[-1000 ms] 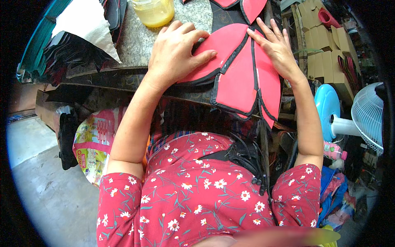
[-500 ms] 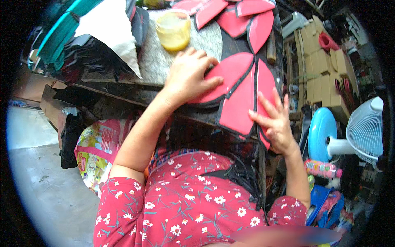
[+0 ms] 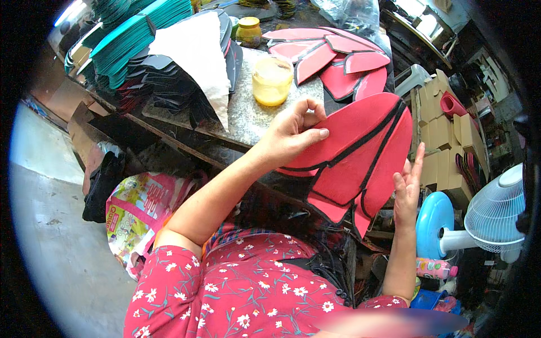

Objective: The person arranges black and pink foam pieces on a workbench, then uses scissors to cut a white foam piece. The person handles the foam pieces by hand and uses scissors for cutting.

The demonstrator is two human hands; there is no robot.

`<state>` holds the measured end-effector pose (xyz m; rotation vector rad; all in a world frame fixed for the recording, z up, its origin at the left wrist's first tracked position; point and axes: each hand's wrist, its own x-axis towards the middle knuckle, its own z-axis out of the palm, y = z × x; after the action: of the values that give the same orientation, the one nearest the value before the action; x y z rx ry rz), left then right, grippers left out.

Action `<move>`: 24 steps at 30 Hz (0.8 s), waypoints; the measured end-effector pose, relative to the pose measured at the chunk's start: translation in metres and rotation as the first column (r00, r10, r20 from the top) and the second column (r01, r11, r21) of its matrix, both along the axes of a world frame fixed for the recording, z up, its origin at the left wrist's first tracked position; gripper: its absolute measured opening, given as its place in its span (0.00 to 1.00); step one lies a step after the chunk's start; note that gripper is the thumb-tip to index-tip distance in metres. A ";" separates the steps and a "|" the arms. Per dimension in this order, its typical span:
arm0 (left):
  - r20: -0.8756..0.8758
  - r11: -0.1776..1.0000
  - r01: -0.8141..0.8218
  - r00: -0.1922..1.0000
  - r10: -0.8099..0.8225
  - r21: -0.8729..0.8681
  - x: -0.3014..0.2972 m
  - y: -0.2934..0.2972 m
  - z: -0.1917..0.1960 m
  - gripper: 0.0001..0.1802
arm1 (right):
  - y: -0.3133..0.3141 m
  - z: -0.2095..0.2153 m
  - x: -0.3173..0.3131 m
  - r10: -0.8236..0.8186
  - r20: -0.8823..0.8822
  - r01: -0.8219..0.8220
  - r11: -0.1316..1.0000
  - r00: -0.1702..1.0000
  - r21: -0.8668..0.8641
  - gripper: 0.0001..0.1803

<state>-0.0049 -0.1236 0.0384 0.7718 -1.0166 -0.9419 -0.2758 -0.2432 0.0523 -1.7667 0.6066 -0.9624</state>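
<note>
left hand (image 3: pixel 293 135): pinching red panel (image 3: pixel 360 158) (black-edged) at its left | right hand (image 3: pixel 407 188): flat, open, touching panel's right edge | yellow jar (image 3: pixel 272 80): far, on slab (image 3: pixel 248 112)

The shaped panel (image 3: pixel 360 152) lies at the near edge of the worktop (image 3: pixel 242 115), between the left hand (image 3: pixel 290 135) on its left end and the right hand (image 3: pixel 407 188) at its right edge. Behind the left hand stands a jar (image 3: pixel 272 79); behind the panel lie loose cut pieces (image 3: pixel 332 59). Stacked sheets (image 3: pixel 169 56) sit left of the jar. A fan (image 3: pixel 496 211) stands far right, below worktop level.
</note>
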 end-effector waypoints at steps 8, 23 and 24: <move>0.363 0.923 -0.377 0.852 0.376 -0.072 0.007 0.014 0.006 0.17 | -0.004 0.046 0.050 -0.037 0.274 0.015 0.997 0.961 0.081 0.48; 0.626 0.450 -0.692 -0.003 0.780 -0.564 0.062 -0.018 -0.015 0.62 | -0.268 0.047 0.170 -0.239 0.153 0.189 0.940 0.959 0.285 0.56; 0.638 0.434 -0.726 -0.009 0.770 -0.533 0.063 -0.019 -0.016 0.63 | -0.266 0.037 0.165 -0.235 -0.086 0.250 0.903 0.968 0.349 0.56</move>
<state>0.0577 -0.1429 0.0219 1.6122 -1.1484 0.5996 -0.1103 -0.5090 0.0895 -1.4096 0.9830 -0.9148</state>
